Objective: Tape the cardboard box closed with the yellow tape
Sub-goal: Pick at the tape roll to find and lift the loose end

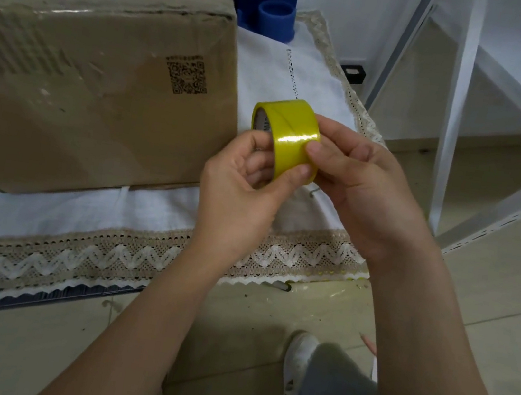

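A large brown cardboard box (94,77) with a printed QR code stands on a low surface covered by a white lace-edged cloth (297,77). Just right of the box's near corner I hold a roll of yellow tape (287,130) in both hands. My left hand (244,181) grips the roll from below and the left, fingers curled into its core. My right hand (362,182) pinches the roll's outer face with thumb and fingertips. No strip of tape is pulled free that I can see.
A blue plastic tape dispenser (267,9) sits on the cloth behind the box. White metal shelf legs (455,108) rise at the right. Below are the tiled floor and my shoe (297,361) and trouser leg.
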Tool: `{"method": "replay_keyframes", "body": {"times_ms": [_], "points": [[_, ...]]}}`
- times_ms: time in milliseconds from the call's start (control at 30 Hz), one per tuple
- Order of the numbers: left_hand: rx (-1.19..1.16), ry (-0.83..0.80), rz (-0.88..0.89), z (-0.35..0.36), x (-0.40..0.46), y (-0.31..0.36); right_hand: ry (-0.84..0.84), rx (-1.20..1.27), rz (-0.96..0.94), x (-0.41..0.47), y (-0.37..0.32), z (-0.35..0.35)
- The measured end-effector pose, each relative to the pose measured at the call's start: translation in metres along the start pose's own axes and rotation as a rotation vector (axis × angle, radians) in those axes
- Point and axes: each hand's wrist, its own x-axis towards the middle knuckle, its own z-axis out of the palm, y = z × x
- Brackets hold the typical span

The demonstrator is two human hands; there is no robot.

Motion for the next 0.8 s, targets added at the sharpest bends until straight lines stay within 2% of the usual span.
{"method": "replay_keyframes", "body": {"times_ms": [167,300,500,800], "points": [[0.008,-0.004,0.006,-0.001,-0.001,-0.001,0.012,0.022,0.013,0.001,0.001,-0.001],[0.074,-0.031,0.062,0.001,-0.001,-0.001,0.102,0.073,0.009,0.002,0.001,0.001],[0.213,-0.058,0.145,0.004,-0.002,-0.003,0.127,0.056,-0.011,0.001,0.003,0.011],[0.205,-0.06,0.148,0.003,-0.002,-0.005,0.017,0.056,-0.028,0.001,0.006,0.009]]}}
